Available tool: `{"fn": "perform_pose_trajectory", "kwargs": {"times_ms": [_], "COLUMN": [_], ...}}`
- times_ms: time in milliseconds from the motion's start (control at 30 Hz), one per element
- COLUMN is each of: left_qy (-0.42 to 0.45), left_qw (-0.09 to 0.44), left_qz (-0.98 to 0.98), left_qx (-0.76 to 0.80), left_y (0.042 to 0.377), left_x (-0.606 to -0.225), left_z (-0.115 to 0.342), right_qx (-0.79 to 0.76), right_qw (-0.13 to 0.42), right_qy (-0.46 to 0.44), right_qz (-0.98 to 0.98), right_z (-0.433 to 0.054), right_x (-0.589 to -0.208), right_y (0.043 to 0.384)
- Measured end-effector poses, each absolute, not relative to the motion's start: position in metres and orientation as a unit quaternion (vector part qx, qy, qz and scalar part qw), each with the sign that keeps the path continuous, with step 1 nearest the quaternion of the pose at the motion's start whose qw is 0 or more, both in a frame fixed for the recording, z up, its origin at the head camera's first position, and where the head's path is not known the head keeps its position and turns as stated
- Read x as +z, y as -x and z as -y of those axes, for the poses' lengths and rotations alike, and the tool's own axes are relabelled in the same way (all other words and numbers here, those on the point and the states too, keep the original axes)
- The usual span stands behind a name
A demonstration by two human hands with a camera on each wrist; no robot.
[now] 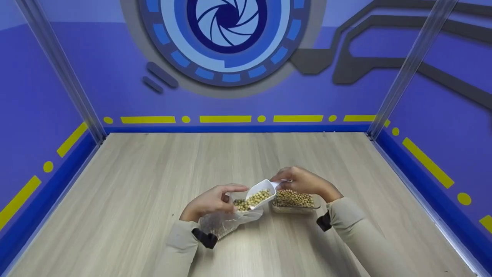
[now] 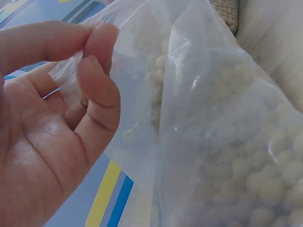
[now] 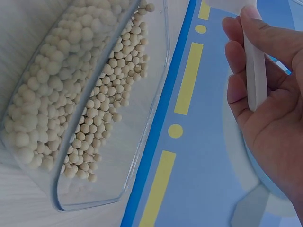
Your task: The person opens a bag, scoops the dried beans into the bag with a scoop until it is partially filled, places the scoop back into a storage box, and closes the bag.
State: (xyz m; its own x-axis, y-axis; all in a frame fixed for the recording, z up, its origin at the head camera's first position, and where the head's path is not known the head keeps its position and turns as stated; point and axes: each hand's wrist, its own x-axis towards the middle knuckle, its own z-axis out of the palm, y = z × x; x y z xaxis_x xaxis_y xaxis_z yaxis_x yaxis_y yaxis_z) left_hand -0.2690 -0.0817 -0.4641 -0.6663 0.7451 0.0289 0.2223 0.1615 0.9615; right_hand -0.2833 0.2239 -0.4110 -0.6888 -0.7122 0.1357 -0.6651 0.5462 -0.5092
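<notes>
My left hand (image 1: 212, 201) pinches the edge of a clear plastic bag (image 1: 223, 223) between thumb and fingers. Through the bag's film in the left wrist view, many round pale beads (image 2: 265, 184) show. The handle (image 3: 254, 71) of a white scoop (image 1: 265, 185) is gripped in my right hand (image 1: 301, 181). Beads (image 1: 260, 197) lie in the scoop, which tilts down to the left with its lip over the bag's mouth. To the right, under my right hand, a clear rectangular container (image 1: 295, 210) holds more of the same beads (image 3: 94, 118).
The wood-grain table (image 1: 153, 165) spreads around the hands, with blue patterned panels (image 1: 230, 104) at its back and sides. Metal posts (image 1: 407, 65) stand at the back corners. Black straps (image 1: 205, 237) circle both wrists over light sleeves (image 1: 180, 246).
</notes>
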Motion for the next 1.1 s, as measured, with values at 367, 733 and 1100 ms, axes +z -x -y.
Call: {"fn": "perform_pose_trajectory", "kwargs": {"times_ms": [367,733,1100], "left_qy": [-0.345,-0.328,-0.323], "left_qw": [0.235,0.24,0.247], "left_qz": [-0.718,-0.725,-0.724], "left_qx": [0.557,0.556,0.558], "left_y": [0.269,0.268,0.269], "left_x": [-0.467,-0.465,-0.465], "left_z": [0.081,0.081,0.081], "right_qx": [-0.243,-0.238,-0.251], "right_qw": [0.029,0.025,0.021], "right_qy": [0.404,0.404,0.392], "right_qz": [-0.881,-0.883,-0.885], "right_z": [-0.223,-0.225,-0.236], "right_x": [-0.406,-0.403,-0.404], "right_y": [0.281,0.282,0.282]}}
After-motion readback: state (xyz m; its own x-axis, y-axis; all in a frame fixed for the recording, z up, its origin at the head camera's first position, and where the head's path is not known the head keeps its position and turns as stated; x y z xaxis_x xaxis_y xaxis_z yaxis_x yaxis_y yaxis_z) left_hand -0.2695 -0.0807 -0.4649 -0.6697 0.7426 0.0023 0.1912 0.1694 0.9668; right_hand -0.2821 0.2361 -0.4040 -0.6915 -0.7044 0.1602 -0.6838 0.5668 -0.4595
